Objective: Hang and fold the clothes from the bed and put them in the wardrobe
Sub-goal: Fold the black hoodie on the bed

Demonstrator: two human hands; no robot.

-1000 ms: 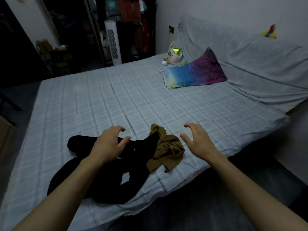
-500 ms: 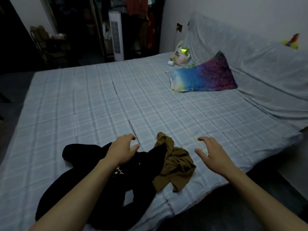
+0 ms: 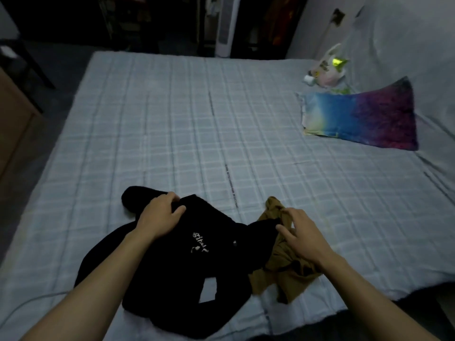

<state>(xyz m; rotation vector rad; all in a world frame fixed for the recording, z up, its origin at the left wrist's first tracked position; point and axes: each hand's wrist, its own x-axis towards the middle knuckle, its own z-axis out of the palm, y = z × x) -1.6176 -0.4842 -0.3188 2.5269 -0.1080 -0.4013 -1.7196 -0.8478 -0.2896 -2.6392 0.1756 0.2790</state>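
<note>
A black garment (image 3: 187,262) with small white lettering lies crumpled near the front edge of the bed (image 3: 172,134). Beside it on the right lies a crumpled olive-brown garment (image 3: 285,269), partly under the black one. My left hand (image 3: 160,215) grips a fold at the black garment's upper edge, fingers curled round the cloth. My right hand (image 3: 300,235) lies over the brown garment where the two clothes meet, thumb and fingertips closing on the fabric. A dark wardrobe opening (image 3: 270,23) with hanging clothes shows beyond the bed.
A blue-to-purple pillow (image 3: 362,116) leans at the bed's right side, with a plastic bag (image 3: 327,70) behind it. A white tower fan (image 3: 225,25) stands past the far edge. Brown furniture (image 3: 12,119) is at the left. A thin white cable (image 3: 29,301) crosses the near-left sheet.
Both hands came down from hovering onto the clothes. The left one has taken hold of the black garment, the right one has reached the brown one. The camera tilted lower.
</note>
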